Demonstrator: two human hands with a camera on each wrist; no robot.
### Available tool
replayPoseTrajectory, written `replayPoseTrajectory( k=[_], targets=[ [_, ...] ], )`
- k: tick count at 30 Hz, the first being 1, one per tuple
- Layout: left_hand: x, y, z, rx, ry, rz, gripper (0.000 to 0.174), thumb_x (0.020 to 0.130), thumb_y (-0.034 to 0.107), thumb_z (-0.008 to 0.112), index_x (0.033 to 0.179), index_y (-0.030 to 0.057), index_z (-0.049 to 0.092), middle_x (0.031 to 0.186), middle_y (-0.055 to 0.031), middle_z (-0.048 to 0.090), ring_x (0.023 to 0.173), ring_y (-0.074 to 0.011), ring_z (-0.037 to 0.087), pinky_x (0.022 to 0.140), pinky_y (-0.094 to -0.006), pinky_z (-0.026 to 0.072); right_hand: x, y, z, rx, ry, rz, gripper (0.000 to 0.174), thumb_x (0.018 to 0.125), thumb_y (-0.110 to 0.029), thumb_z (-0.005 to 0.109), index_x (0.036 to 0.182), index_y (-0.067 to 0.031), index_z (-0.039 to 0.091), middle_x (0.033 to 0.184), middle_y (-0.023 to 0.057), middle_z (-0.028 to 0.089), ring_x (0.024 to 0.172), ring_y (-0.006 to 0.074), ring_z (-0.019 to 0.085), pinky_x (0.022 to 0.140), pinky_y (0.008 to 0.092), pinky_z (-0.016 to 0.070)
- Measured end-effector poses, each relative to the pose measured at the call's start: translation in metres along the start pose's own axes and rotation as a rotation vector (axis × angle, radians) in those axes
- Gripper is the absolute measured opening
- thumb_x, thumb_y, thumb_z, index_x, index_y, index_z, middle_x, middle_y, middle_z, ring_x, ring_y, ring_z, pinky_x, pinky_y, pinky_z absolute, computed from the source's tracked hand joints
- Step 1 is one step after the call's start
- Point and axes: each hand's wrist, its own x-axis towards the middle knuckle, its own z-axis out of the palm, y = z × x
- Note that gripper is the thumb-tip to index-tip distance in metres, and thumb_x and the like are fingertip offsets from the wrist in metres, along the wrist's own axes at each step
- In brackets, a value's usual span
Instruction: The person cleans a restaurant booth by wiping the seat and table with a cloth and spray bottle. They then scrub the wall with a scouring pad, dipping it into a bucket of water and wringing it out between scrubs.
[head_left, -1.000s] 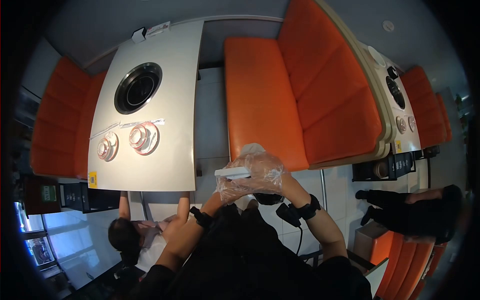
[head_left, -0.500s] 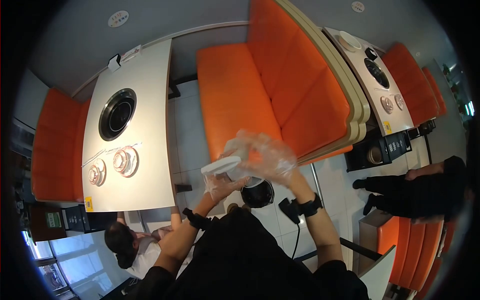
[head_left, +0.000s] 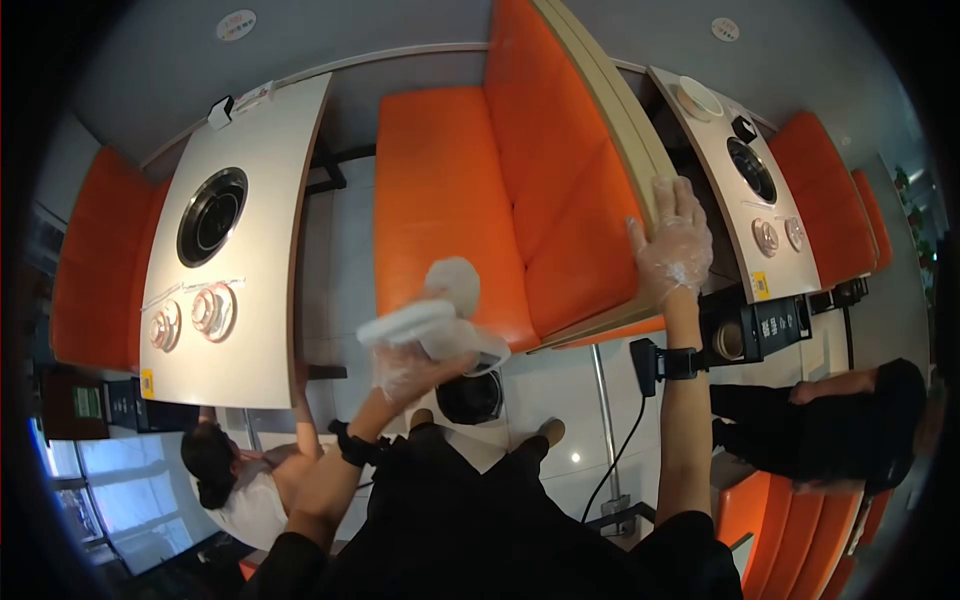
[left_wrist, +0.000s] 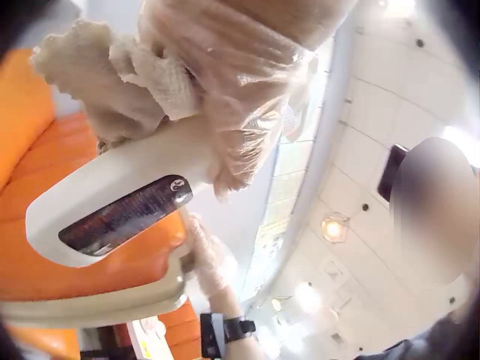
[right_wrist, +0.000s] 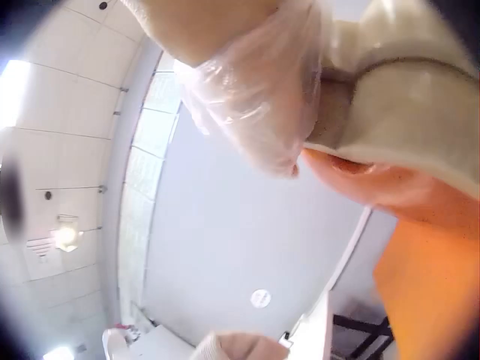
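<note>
In a clear plastic glove, the left hand (head_left: 403, 368) grips a smooth white object (head_left: 405, 322) over the front of the orange bench. A dark panel shows on this white object (left_wrist: 112, 191) in the left wrist view, and a pale textured cloth (left_wrist: 112, 86) bunches against the gloved left hand (left_wrist: 236, 82). The right hand (head_left: 678, 250), also gloved, lies with straight, spread fingers on the beige top edge (head_left: 612, 95) of the backrest. The right wrist view has the right hand (right_wrist: 259, 97) against the beige trim (right_wrist: 412, 116), fingertips partly hidden.
The orange bench seat (head_left: 435, 190) lies ahead. At left, a white table (head_left: 265, 180) holds a round cooker (head_left: 212, 217) and wrapped dishes (head_left: 213, 311). A black round object (head_left: 470, 398) is on the floor near the feet. People are at lower left and right.
The hands have moved apart: the right has gone right and forward onto the backrest's edge, while the left has shifted left with the white object. The view has shifted too.
</note>
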Motion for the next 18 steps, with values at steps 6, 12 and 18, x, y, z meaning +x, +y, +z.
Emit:
replayPoseTrajectory(
  k=[6, 12, 18],
  targets=[
    [0.022, 0.163, 0.038, -0.077, 0.086, 0.172, 0.073, 0.071, 0.019, 0.084, 0.134, 0.0023, 0.05, 0.111, -0.0086, 0.066, 0.101, -0.0202, 0.064, 0.092, -0.0352, 0.0532, -0.022, 0.049, -0.02, 1.007, -0.093, -0.555, 0.078, 0.082, -0.03, 0.076, 0.148, -0.0081, 0.04, 0.146, 0.0155, 0.048, 0.137, 0.0331, 0.043, 0.113, 0.0427, 0.036],
    [0.065, 0.297, 0.106, 0.23, 0.078, 0.329, 0.079, 0.073, 0.028, 0.085, 0.136, -0.0017, 0.047, 0.113, -0.0092, 0.067, 0.104, -0.0164, 0.063, 0.09, -0.0314, 0.0519, -0.027, 0.094, -0.068, 1.544, -0.506, -0.267, 0.095, 0.065, -0.017, 0.091, 0.144, -0.0042, 0.041, 0.122, 0.0149, 0.064, 0.105, 0.0256, 0.067, 0.089, 0.0372, 0.0559],
    [0.171, 0.28, 0.145, 0.461, 0.193, 0.532, 0.041, 0.091, 0.032, 0.066, 0.126, 0.0118, 0.06, 0.12, -0.0113, 0.062, 0.112, -0.0274, 0.058, 0.098, -0.0341, 0.0443, -0.013, 0.173, -0.027, 1.813, -0.547, 0.126, 0.065, 0.073, -0.014, 0.085, 0.127, -0.0052, 0.051, 0.098, 0.0062, 0.069, 0.087, 0.0158, 0.067, 0.077, 0.0314, 0.0569]
  ],
)
